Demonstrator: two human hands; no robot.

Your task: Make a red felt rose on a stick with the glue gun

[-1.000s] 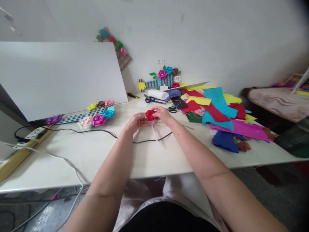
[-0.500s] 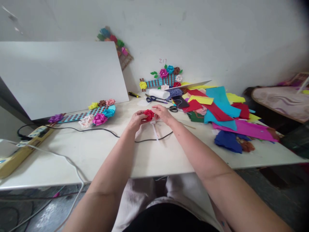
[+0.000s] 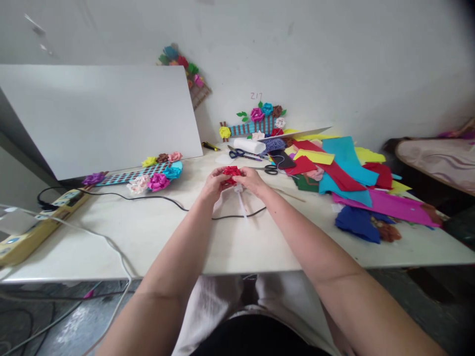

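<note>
Over the middle of the table, a red crepe-paper flower [image 3: 232, 173] sits between my two hands. My left hand [image 3: 215, 183] has its fingers closed on the flower's left side. On the other side, the fingers and thumb of my right hand [image 3: 253, 180] pinch its right edge. Just below the flower, a slim whitish translucent stick [image 3: 242, 203] points toward me; its upper end lies close to my right hand, and what it joins is hidden. A black cable [image 3: 193, 209] runs across the table behind my wrists.
Coloured crepe-paper sheets [image 3: 347, 163] pile up at the right. Scissors [image 3: 270, 169], blue-handled scissors [image 3: 237, 154], a white roll [image 3: 249, 145] and a yellow cutter [image 3: 211, 146] lie behind my hands. A flower-decorated guitar shape [image 3: 137, 174] and a power strip [image 3: 40, 230] are at left.
My right hand's fingers have come down from above the flower to its right edge. My left hand stays on the flower. The whole view has shifted slightly.
</note>
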